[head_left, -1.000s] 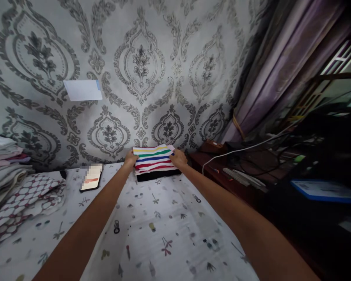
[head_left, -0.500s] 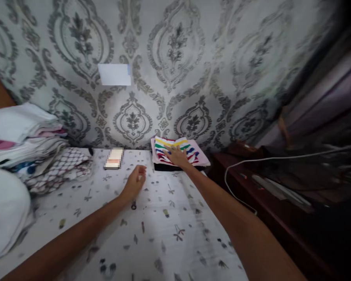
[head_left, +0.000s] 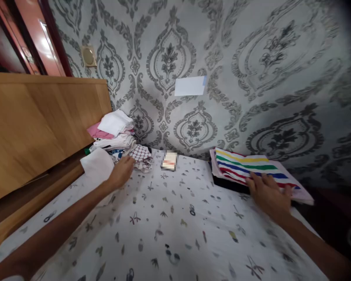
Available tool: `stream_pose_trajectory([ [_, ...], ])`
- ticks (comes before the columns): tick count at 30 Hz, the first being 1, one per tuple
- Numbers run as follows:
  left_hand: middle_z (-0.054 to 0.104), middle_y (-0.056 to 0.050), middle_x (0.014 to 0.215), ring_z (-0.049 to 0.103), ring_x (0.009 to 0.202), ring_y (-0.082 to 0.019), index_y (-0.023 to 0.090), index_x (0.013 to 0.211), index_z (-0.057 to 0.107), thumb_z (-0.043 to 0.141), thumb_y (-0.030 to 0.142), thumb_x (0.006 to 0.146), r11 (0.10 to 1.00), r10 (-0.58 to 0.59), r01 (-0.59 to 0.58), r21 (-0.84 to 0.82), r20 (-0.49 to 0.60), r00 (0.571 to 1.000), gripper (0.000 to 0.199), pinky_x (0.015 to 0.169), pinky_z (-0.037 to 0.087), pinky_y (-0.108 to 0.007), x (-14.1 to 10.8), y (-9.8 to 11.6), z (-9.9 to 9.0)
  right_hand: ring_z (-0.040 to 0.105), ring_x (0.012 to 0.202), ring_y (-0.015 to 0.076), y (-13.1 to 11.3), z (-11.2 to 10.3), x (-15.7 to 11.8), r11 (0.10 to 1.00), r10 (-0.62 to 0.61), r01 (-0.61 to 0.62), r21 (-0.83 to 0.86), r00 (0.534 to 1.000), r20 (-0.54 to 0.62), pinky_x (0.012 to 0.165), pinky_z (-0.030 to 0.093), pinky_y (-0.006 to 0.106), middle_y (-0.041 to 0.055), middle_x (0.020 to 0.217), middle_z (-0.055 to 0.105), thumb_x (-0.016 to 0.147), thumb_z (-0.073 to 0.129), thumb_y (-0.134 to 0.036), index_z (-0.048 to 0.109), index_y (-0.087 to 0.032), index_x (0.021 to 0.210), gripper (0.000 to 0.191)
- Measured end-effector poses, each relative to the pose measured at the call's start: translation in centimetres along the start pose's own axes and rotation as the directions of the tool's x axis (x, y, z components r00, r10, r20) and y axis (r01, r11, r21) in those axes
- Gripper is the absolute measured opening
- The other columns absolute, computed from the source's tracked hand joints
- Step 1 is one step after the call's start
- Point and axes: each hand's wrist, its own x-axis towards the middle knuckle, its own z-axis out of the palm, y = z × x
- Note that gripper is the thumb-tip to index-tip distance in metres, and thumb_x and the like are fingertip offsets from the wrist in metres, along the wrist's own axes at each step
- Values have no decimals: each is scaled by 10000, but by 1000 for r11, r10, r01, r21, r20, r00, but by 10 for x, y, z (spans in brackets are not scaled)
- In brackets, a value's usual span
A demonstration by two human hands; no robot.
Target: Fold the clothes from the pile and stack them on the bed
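Right hand (head_left: 267, 197): released, fingers resting on the folded white cloth with multicoloured stripes (head_left: 236, 167), near the wall (head_left: 219, 128). Light, flat pressure should keep its layers aligned. Left hand (head_left: 120, 172): loosely curled near piled garments (head_left: 115, 124); grip cannot be told. No legible writing.

At four o'clock, the folded striped cloth (head_left: 242, 166) shows yellow, green, blue and red bands on white; the flat fabric (head_left: 302, 189) there is pale pink, the folded dark cloth (head_left: 228, 184) black. Near nine o'clock, the folded plain cloths are white (head_left: 115, 121) and pink (head_left: 102, 132), the crumpled patterned cloth (head_left: 142, 153) white with a brownish-red lattice, the flat wooden panel (head_left: 46, 128) orange-brown. At six, the printed bedsheet (head_left: 152, 234) has grey, green and reddish plant motifs on white; at twelve, the wallpaper (head_left: 169, 43) carries dark grey damask medallions on lighter grey.
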Motion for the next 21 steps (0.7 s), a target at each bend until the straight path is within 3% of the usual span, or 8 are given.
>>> stream_pose_trajectory([
  [3,654,-128,1076,593,1062,-275,191,992,633,382,156,920,977,-151,147,156,12,989,263,863,476,-374,-1,-41,-30,310,1486,381,4,8,-42,999,-33,33,35,999,13,1148,234,635,285,1565,376,981,281,-369,482,-58,1470,613],
  [6,674,-117,1064,616,1018,-273,187,977,625,386,214,927,935,-316,296,196,78,946,246,777,452,-348,-16,-73,-51,392,1442,402,-7,20,-89,980,-88,67,186,991,105,1098,375,609,299,1481,483,940,348,-421,591,-78,1365,598],
  [8,696,-90,929,644,889,-259,186,884,623,431,329,929,918,-380,349,190,166,910,244,708,438,-328,-29,-82,-54,463,1396,393,-27,22,-121,937,-159,106,333,978,137,1089,421,586,263,1426,556,922,395,-446,653,-121,1288,553],
  [11,701,-68,833,652,774,-247,198,813,604,448,587,905,892,-449,406,200,271,852,429,650,422,-311,-45,-72,-48,459,1408,362,-75,12,-168,813,-317,196,549,939,133,1121,406,587,190,1509,501,945,426,-468,650,-179,1307,514],
  [14,708,-137,1080,677,905,-300,181,983,608,428,681,869,867,-486,405,289,320,813,543,673,445,-333,-54,-44,-40,384,1463,330,-130,-13,-209,658,-494,256,708,857,149,1168,347,583,147,1587,409,971,456,-455,618,-213,1362,488],
  [17,661,-199,1245,670,1046,-351,148,1051,603,416,546,894,872,-464,336,355,386,797,468,734,482,-374,-63,-27,-43,382,1467,294,-176,-42,-240,514,-594,220,829,789,159,1179,348,533,152,1572,432,964,481,-370,639,-200,1325,429],
  [19,717,-188,1134,691,1017,-335,154,950,627,356,395,911,897,-426,306,319,441,790,365,760,498,-380,-70,-35,-45,401,1456,268,-201,-57,-251,411,-631,168,896,761,147,1189,336,501,146,1527,491,930,524,-317,635,-206,1315,416],
  [21,750,-151,1063,711,981,-315,175,926,630,341,339,888,919,-391,321,230,405,827,335,782,521,-383,-75,-55,-42,443,1423,255,-221,-67,-255,321,-630,58,945,758,168,1168,364,464,125,1473,544,891,589,-311,662,-232,1261,385],
])
